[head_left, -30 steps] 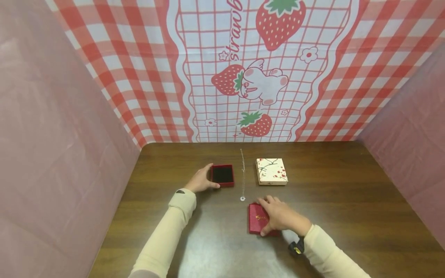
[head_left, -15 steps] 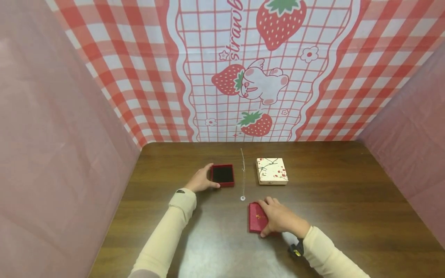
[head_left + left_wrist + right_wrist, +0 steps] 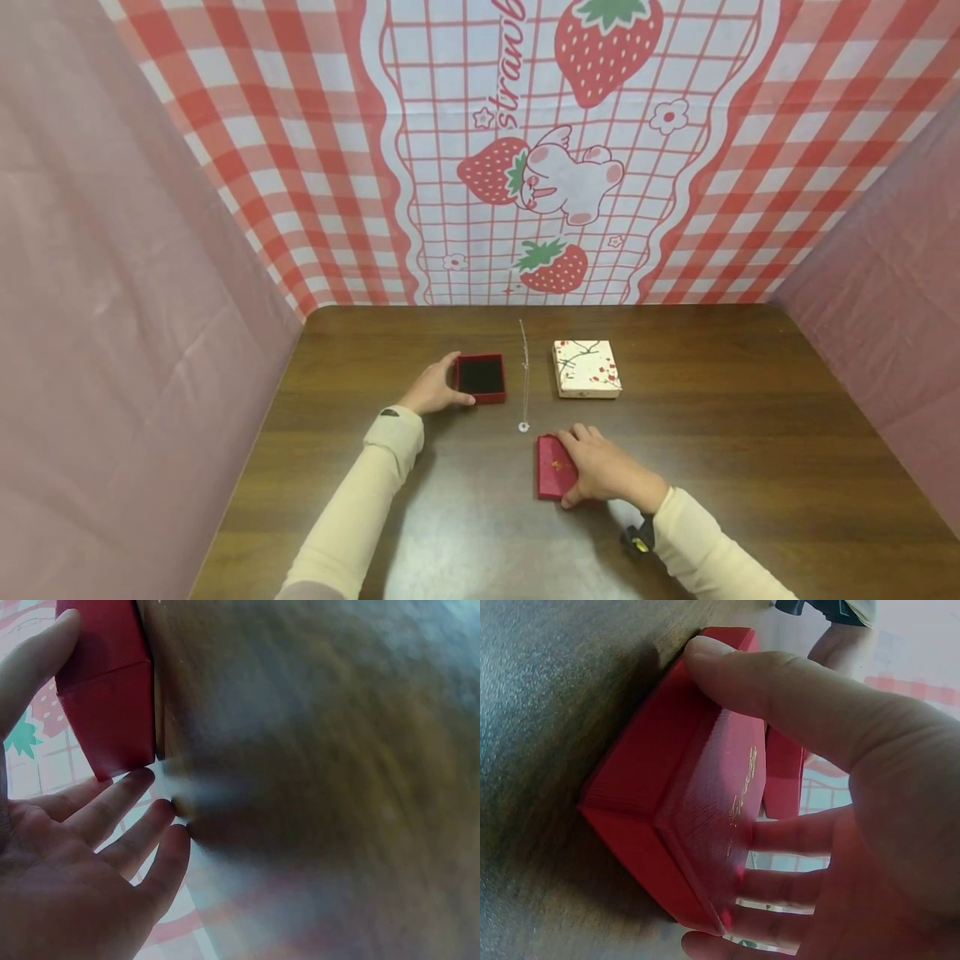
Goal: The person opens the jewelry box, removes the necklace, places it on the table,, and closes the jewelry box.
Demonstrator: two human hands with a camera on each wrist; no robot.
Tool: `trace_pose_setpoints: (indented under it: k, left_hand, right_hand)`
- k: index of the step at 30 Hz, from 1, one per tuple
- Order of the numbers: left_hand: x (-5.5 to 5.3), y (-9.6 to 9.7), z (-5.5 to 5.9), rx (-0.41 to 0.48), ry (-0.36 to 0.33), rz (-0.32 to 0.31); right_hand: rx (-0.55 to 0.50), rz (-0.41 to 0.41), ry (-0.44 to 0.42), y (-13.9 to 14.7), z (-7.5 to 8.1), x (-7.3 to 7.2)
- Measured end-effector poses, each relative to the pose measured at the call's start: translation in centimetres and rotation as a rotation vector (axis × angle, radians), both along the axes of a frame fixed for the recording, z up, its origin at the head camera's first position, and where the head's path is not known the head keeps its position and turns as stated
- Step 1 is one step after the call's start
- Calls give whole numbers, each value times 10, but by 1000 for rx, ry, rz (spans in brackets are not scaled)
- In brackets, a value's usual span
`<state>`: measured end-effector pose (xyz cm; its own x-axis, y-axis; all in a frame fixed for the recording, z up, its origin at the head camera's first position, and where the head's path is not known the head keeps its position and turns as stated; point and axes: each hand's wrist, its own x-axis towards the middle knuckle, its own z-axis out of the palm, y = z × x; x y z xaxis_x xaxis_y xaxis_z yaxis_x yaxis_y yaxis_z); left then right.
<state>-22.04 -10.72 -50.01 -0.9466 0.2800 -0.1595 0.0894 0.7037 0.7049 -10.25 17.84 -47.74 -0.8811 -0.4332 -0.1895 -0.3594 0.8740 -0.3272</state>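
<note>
My left hand (image 3: 433, 387) holds the left side of a small open red jewelry box base (image 3: 489, 398) with a black lining. In the left wrist view, the thumb lies on one red side and fingertips touch near a lower corner. Nearer the front, my right hand (image 3: 611, 467) grips a red box lid (image 3: 553, 475) with gold lettering, thumb on one side and fingers on the opposite one. The lid rests on the table, top up. Between the two red pieces and farther back lies a thin silver necklace (image 3: 523, 427), stretched out with its round pendant toward me.
A cream box (image 3: 587, 369) with a red blossom and branch print sits right of the necklace. The brown wooden table (image 3: 750, 433) meets a strawberry-print checked cloth (image 3: 337, 208) at the back, with pink cloth on both sides.
Almost nothing differs. My right hand shifts very slightly on the lid; the left hand, the box base and the necklace stay in place.
</note>
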Motion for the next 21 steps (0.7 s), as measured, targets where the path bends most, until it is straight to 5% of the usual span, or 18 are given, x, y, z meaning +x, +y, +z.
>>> trace_pose_setpoints:
  k: [21]
  left_hand:
    - [-1, -1, -2, 20, 8, 4]
  right_hand:
    - [-34, 13, 26, 1, 0, -3]
